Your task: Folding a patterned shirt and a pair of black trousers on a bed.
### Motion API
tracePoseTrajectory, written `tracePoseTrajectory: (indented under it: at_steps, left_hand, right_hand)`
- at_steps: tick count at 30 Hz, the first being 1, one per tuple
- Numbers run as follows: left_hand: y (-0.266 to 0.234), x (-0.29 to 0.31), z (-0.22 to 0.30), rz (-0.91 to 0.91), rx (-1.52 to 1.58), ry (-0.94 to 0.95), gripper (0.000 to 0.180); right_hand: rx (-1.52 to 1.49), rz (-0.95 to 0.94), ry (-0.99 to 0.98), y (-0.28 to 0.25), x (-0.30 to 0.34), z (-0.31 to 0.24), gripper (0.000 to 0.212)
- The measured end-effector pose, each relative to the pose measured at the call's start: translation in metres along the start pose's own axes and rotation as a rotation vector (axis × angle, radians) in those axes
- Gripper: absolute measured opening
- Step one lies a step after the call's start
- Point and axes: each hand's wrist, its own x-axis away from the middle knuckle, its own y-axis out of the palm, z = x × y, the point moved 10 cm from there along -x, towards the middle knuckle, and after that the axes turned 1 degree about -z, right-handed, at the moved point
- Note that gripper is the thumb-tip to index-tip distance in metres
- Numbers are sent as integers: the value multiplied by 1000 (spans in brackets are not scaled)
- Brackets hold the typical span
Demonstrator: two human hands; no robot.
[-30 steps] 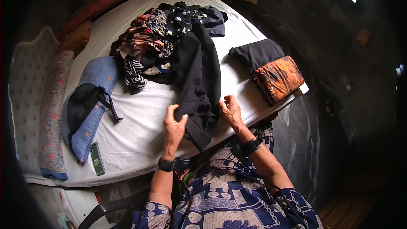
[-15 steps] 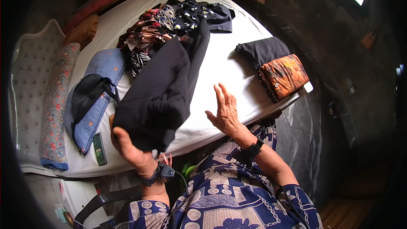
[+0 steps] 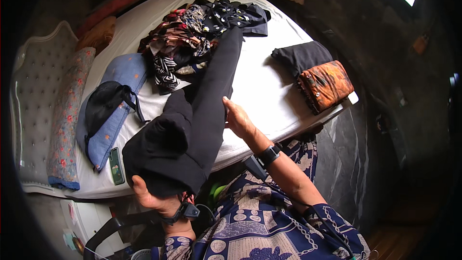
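Black trousers (image 3: 204,110) stretch across the near half of the bed, one leg reaching back to the clothes pile and the other bunched up. My left hand (image 3: 154,200) grips their near end, its thumb showing and its fingers hidden beneath the cloth. At the right edge of the straighter leg, my right hand (image 3: 238,119) has its thumb on top and its fingers tucked behind the fabric. Beyond lies a heap of patterned clothes (image 3: 180,43) with a black flowered garment (image 3: 224,17) at its right.
Folded black cloth (image 3: 305,57) and an orange patterned folded garment (image 3: 327,86) sit by the bed's right edge. On the left are a blue pillow (image 3: 122,72), a black bag-like item (image 3: 106,106), a phone (image 3: 116,166) and a floral bolster (image 3: 72,115). A dark chair (image 3: 103,233) stands below.
My right hand has moved left from above the sheet onto the trouser leg. My left hand has drawn the near end toward me, and the nearer leg has folded down, uncovering more of the pile.
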Motion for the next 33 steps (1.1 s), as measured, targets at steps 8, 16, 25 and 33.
tracePoseTrajectory:
  at_steps: [8, 16, 25, 33]
  left_hand:
    - [-20, -63, 8, -190, -667, 199, 43]
    - [64, -61, -57, -690, -840, 167, 15]
    - [161, 22, -192, -1634, -1150, 393, 19]
    - [132, 17, -202, -1181, -924, -71, 60]
  right_hand:
    - [-123, 216, -365, -26, 79, -91, 24]
    - [32, 335, -421, -94, 167, -95, 26]
    - [129, 247, -407, -79, 195, -86, 30]
    - [449, -73, -345, 27, 204, -74, 26]
